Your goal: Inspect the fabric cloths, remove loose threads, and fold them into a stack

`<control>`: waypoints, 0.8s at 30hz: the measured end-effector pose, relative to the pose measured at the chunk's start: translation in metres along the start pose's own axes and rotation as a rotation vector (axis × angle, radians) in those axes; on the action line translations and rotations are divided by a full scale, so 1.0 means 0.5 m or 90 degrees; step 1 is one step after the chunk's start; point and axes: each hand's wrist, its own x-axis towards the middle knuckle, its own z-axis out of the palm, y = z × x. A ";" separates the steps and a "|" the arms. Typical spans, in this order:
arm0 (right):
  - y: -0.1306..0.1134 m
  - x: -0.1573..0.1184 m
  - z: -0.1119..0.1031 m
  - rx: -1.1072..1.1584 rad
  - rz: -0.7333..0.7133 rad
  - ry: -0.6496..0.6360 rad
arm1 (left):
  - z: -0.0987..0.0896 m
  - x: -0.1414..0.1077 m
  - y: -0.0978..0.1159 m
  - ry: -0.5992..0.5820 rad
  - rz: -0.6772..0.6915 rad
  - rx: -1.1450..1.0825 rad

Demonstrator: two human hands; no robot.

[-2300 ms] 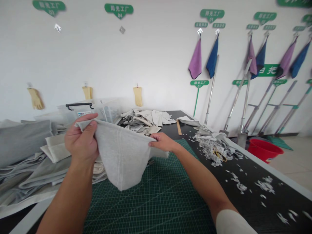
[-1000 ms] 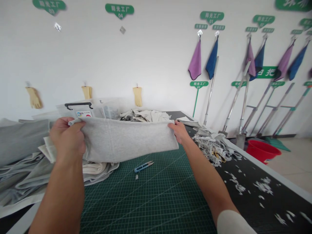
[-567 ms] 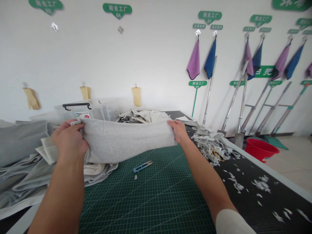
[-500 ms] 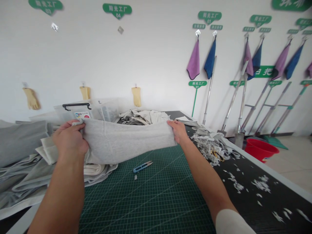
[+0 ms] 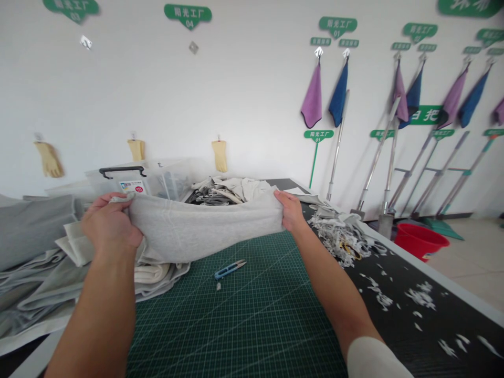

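Note:
A light grey piece of fabric [image 5: 208,226] with a seam near its left end is stretched between my two hands, above the table. My left hand [image 5: 112,223] is closed on its left end, with a bunched edge showing over the thumb. At the other end, my right hand [image 5: 290,210] pinches the fabric's corner between thumb and fingers. Below the cloth, a pair of blue thread snips [image 5: 230,269] lies on the green cutting mat [image 5: 236,325]. A small white scrap [image 5: 218,286] rests beside the snips.
Stacked grey fabric pieces [image 5: 43,283] fill the left side. Behind are a clear plastic box [image 5: 114,181] and a cloth heap [image 5: 232,190]. Cut scraps [image 5: 334,239] with yellow-handled scissors [image 5: 350,251] lie at right. A red bucket [image 5: 419,239] stands beyond the table edge.
The fabric sags a little more along its top edge, and its right end is more gathered in my right hand. Both hands keep their hold in nearly the same place.

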 end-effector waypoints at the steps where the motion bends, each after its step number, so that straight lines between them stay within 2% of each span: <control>1: -0.001 0.000 0.000 0.007 -0.008 -0.003 | 0.001 0.000 0.002 -0.011 -0.012 -0.008; 6: 0.000 0.007 -0.008 -0.013 -0.030 0.010 | 0.007 -0.011 0.019 -0.035 -0.083 -0.065; 11: 0.013 0.022 -0.013 -0.045 -0.037 0.051 | 0.004 -0.019 0.024 -0.089 -0.135 -0.033; 14: 0.025 0.030 -0.011 -0.058 -0.046 0.080 | 0.002 -0.016 0.018 -0.106 -0.124 -0.015; 18: 0.030 0.033 -0.015 -0.097 -0.039 0.066 | 0.000 -0.016 0.007 -0.106 -0.084 0.065; 24: 0.035 0.031 -0.029 -0.170 0.027 0.022 | -0.016 -0.008 -0.017 -0.224 -0.104 0.261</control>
